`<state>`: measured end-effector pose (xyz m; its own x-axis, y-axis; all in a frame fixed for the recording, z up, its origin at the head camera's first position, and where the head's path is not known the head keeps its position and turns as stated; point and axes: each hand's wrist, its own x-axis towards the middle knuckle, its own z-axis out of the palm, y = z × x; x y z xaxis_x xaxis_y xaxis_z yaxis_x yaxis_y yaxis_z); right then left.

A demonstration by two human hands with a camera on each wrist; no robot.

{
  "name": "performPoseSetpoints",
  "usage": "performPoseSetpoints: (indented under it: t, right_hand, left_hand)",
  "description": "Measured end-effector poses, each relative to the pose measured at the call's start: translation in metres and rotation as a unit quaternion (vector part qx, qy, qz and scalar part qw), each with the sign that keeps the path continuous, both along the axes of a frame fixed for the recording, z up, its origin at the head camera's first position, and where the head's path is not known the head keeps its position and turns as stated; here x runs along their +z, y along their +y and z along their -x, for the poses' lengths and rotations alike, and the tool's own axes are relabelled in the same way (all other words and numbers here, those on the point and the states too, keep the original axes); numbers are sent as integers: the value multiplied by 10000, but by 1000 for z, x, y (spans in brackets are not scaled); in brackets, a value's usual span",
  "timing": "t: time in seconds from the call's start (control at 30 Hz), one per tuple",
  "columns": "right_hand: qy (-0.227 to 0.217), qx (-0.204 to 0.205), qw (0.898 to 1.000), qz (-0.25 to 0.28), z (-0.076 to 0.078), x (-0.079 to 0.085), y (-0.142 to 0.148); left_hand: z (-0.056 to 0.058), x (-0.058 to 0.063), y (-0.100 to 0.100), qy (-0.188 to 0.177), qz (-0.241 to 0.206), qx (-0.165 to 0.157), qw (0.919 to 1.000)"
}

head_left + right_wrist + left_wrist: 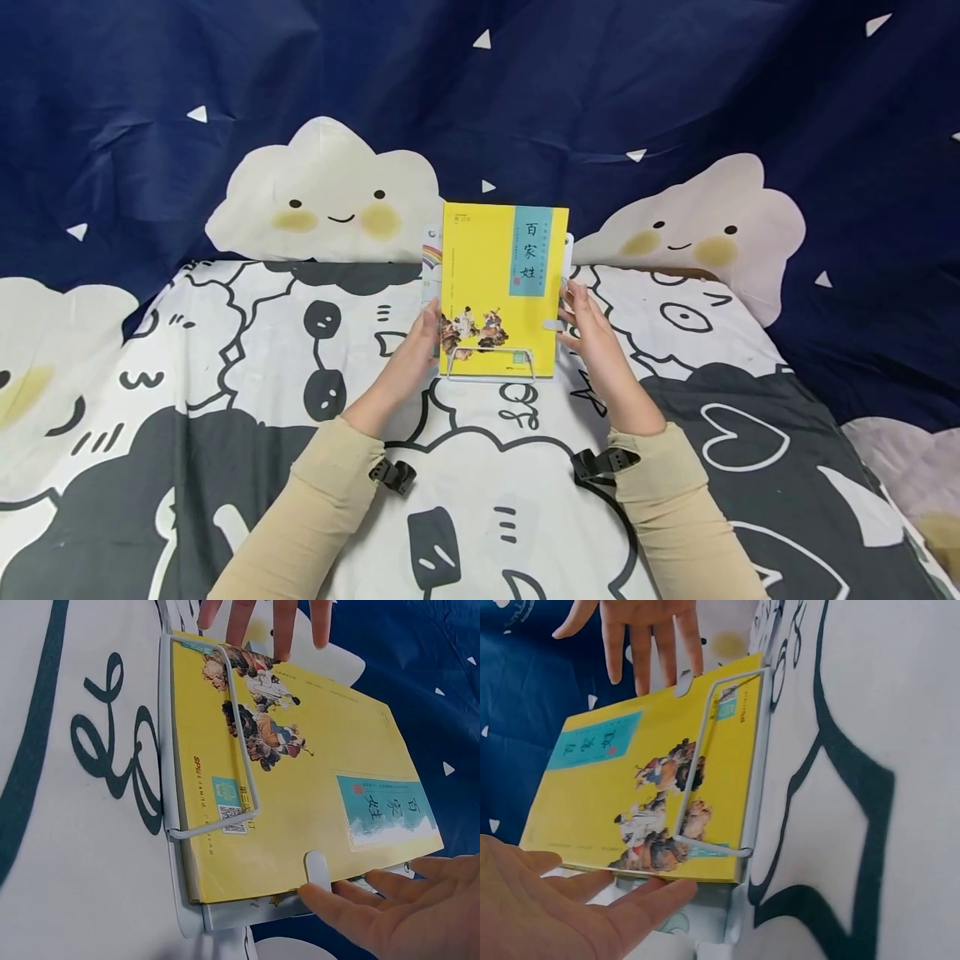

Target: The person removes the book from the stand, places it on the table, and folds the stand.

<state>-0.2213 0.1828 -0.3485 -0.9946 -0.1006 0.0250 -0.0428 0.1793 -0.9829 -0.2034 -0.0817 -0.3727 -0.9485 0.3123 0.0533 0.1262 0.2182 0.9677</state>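
Stand [431, 279] with a pale, printed back holds a single yellow book [480, 258], cover facing the person and tipped slightly backward. White wire [238, 724] crosses the lower front of the cover, and a small pale clip [318, 871] overlaps the book's right edge, so the volume sits between back panel and retainers. Strips of the stand show past both sides of the book, a rainbow printed on the left one. On the cover are a blue title panel [531, 250] at upper right and painted figures lower down, partly behind the wire.

Both hands are spread, fingers mostly straight, pinching nothing that shows. The left hand [408, 350] lies along the left edge of book and stand; whether its fingertips press there I cannot tell. The right hand [600, 354] is at the opposite edge, one fingertip right beside the clip. The stand rests on a cartoon-printed cloth [487, 467], before a dark blue curtain [555, 83] with smiling clouds.
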Motion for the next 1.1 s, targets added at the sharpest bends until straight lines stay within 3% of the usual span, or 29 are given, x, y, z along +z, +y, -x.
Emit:
performPoseSetpoints:
  t: [0.2, 0.37, 0.8, 1.1]
  right_hand:
    - [-105, 82, 9999, -33, 3, -5, 0]
    - [-101, 120, 9998, 109, 5, -10, -1]
    - [-18, 123, 9972, 736, 0, -8, -5]
    - [111, 223, 9970, 728, 0, -10, -6]
  left_hand:
    - [2, -7, 1, -101, -279, -17, 9996]
    - [1, -6, 1, -307, -505, 66, 9982]
    - [1, -3, -2, -307, -513, 205, 9980]
    - [1, 0, -4, -296, -553, 315, 9975]
